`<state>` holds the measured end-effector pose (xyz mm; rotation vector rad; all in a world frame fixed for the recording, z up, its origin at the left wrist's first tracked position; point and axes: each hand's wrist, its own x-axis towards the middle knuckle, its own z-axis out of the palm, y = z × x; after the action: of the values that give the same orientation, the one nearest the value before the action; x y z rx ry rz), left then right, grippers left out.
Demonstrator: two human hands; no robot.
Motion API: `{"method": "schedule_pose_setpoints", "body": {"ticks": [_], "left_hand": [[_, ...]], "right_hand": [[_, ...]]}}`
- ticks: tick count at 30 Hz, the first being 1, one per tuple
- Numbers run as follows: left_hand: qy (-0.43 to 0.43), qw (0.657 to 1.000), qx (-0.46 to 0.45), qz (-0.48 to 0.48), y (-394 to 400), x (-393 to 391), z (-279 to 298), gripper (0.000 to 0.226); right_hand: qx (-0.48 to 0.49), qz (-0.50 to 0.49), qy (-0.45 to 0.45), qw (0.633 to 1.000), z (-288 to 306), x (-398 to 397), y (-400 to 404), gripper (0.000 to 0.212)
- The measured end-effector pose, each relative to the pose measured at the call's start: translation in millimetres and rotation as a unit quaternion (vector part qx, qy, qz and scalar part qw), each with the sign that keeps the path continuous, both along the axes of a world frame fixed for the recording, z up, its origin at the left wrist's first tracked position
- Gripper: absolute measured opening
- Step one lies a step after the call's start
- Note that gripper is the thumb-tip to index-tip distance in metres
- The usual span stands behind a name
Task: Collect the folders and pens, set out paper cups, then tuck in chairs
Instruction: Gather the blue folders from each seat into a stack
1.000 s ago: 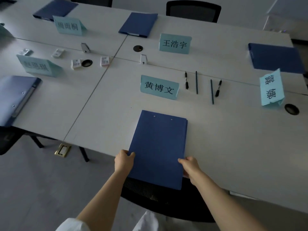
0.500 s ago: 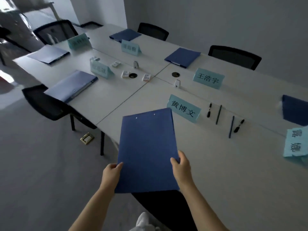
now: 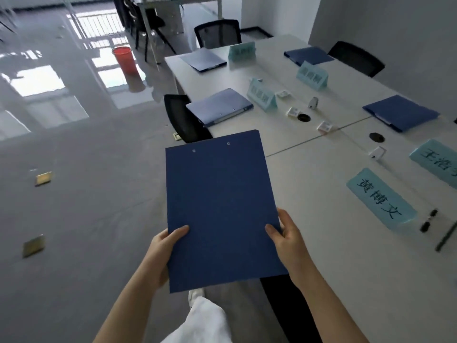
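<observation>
I hold a dark blue folder (image 3: 220,206) in the air, off the near edge of the white table (image 3: 321,184). My left hand (image 3: 165,248) grips its lower left edge and my right hand (image 3: 286,241) grips its lower right edge, thumbs on top. More blue folders lie on the table: one (image 3: 218,106) by a black chair (image 3: 183,120), one (image 3: 202,59) at the far end, one (image 3: 308,55) far right, one (image 3: 399,112) at right. Two pens (image 3: 429,219) (image 3: 446,236) lie by the right edge.
Teal name cards (image 3: 380,196) (image 3: 262,94) (image 3: 312,75) stand along the table, with small white items (image 3: 325,127) and cable holes (image 3: 377,137) in its middle. Black chairs (image 3: 217,33) (image 3: 356,58) stand at the far side. A red bin (image 3: 123,59) sits on the grey floor at left.
Both hands have lifted the folder off the table and carried it left, past the table edge. The view has swung left toward the floor and the far end of the table.
</observation>
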<state>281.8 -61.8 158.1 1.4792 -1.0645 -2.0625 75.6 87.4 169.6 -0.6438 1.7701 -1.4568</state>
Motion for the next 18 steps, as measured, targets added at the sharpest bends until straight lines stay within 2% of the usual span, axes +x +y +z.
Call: {"method": "schedule_pose_setpoints", "body": {"ticks": [8, 18], "left_hand": [[-0.006, 0.998, 0.025, 0.051, -122, 39, -9, 0.037], [-0.008, 0.996, 0.022, 0.089, -276, 38, -6, 0.035]], "right_hand": [[0.028, 0.065, -0.018, 0.997, -12, 22, -158, 0.037], [0.083, 0.089, -0.025, 0.992, -11, 9, -330, 0.030]]}}
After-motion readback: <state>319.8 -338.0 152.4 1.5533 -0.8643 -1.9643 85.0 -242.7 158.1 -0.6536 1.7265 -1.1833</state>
